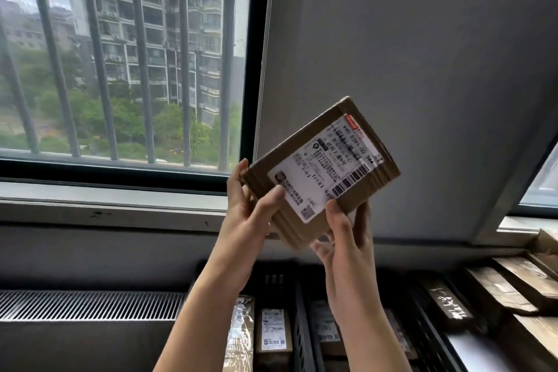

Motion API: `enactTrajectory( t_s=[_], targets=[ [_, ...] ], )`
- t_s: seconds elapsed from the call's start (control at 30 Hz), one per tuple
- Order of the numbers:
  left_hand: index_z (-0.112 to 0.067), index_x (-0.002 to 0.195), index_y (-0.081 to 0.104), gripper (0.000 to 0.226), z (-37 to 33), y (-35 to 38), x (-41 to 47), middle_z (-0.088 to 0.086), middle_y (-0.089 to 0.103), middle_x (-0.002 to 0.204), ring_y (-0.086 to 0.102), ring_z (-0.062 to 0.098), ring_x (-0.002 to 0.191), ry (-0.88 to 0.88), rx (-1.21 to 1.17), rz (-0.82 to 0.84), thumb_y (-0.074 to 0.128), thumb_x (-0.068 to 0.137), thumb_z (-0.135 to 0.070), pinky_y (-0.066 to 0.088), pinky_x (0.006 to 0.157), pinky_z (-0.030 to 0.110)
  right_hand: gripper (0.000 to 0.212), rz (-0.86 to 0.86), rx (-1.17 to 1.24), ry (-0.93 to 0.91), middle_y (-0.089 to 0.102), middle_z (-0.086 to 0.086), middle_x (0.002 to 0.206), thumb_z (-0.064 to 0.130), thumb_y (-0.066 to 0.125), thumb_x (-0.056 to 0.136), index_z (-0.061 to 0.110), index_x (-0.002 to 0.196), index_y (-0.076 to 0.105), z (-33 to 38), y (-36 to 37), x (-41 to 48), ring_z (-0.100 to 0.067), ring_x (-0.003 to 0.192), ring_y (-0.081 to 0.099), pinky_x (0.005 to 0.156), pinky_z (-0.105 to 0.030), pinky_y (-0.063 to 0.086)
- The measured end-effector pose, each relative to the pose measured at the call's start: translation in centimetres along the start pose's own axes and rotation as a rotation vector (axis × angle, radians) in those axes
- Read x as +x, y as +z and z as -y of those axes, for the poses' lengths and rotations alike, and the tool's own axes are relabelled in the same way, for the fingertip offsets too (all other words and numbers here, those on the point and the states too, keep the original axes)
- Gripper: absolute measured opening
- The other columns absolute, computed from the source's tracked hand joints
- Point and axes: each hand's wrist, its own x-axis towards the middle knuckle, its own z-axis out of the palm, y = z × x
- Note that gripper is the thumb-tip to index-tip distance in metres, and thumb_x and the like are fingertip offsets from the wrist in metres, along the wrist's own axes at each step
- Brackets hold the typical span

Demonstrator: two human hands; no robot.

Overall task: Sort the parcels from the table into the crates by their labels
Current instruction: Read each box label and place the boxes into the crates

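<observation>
Holding a parcel (323, 172) up before the grey wall (407, 39), head view.
Open room surrounds the parcel's upper edges; black crates (302, 335) sit well below it, the window (120, 54) to the left. Your left hand (250, 217) grips its left edge, thumb on the labelled face; your right hand (347, 238) pinches the lower edge, fingers behind.

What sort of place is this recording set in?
Likely a small parcel-sorting room: a labelled parcel held up, black crates below holding more, and a barred window facing apartment blocks.
</observation>
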Motion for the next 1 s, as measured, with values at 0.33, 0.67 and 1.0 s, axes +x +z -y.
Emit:
enactTrajectory(
  t_s=[0.33,0.67,1.0],
  targets=[
    [-0.032,0.141,0.049,0.054,1.4,-1.1,-0.6,-0.008,0.070,0.125,0.066,0.013,0.118,0.018,0.239,0.050,0.069,0.091,-0.037,0.051,0.104,0.046,0.031,0.014,-0.178,0.127,0.077,-0.003,0.109,0.036,0.058,0.099,0.021,0.125,0.067,-0.9,-1.1,-0.6,-0.017,0.101,0.074,0.076,-0.021,0.058],
    [-0.028,0.131,0.057,0.042,11.4,-3.7,-2.4,-0.006,0.074,0.116,0.073,0.008,0.100,-0.341,0.194,-0.148,0.071,0.092,-0.031,0.057,0.075,0.021,0.043,0.066,-0.434,0.501,0.072,0.018,0.117,0.062,0.052,0.096,0.047,0.136,0.053,-10.5,-4.3,-1.2,-0.004,0.108,0.068,0.100,-0.035,0.054],
    [-0.028,0.131,0.045,0.040,25.3,-6.7,-10.8,-0.010,0.066,0.117,0.066,0.006,0.101,-0.839,0.347,-0.234,0.064,0.097,-0.040,0.052,0.076,0.023,0.063,0.057,-0.701,1.019,0.062,0.011,0.135,0.056,0.049,0.094,0.039,0.152,0.035,-24.7,-9.6,-8.3,-0.015,0.122,0.060,0.106,-0.045,0.049]
  ],
)
